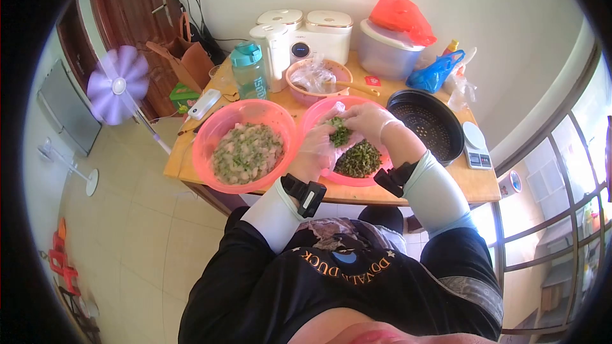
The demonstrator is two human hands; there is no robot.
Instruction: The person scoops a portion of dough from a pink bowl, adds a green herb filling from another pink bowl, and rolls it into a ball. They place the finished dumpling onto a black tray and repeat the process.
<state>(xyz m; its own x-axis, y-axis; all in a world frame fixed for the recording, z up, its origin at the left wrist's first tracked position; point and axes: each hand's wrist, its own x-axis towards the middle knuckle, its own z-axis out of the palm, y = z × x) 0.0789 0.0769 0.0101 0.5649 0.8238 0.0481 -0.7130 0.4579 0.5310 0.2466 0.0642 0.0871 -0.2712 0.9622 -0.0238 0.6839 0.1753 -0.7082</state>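
Both my hands wear thin clear plastic gloves and meet above the right pink bowl (312, 114). A clump of chopped greens (340, 134) sits between them. My left hand (317, 144) curls around the clump from the left, with its fingers partly hidden. From the right, my right hand (370, 121) bends its fingers down onto the same clump. Beneath them, darker chopped greens (358, 159) lie in the bowl. Left of my hands, another pink bowl (203, 143) holds a pale mixture (247, 154) flecked with green.
Behind the bowls stand a teal bottle (248, 70), a white appliance (325, 35) and a smaller bowl (299, 94) with a plastic bag in it. A black perforated pan (427, 124) and a kitchen scale (476, 144) are on the right. A purple fan (119, 86) stands at left.
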